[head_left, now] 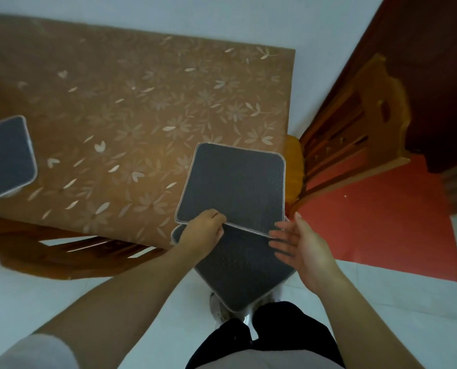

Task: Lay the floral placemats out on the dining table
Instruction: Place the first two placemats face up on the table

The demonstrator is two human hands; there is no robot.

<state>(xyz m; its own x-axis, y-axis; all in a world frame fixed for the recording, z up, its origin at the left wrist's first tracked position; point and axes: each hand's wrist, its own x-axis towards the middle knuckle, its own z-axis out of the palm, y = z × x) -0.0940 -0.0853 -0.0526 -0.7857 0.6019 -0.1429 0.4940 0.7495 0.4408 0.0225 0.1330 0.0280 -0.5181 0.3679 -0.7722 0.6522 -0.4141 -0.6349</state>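
The left hand [204, 230] is closed in a pinch on the near edge of the top mat [232, 182], a dark grey square with a pale stitched border. This mat lies on the near right corner of the table [115, 107], with its right edge lined up close to the table's right edge. A second mat [240, 267] sits under it, turned like a diamond. Most of it hangs past the table's near edge, over the floor [382, 315], pointing toward 6 o'clock.

The right hand [299, 246] is wide open with fingers spread, holding nothing. Its fingertips are right at the second mat's edge, at 3 o'clock from the left hand.

A third mat [7, 158] lies far off at 9 o'clock, by the table's left side. The brown flowery cloth between them is bare. One chair [355, 134] stands at 2 o'clock, another chair [70, 251] at 8 o'clock.
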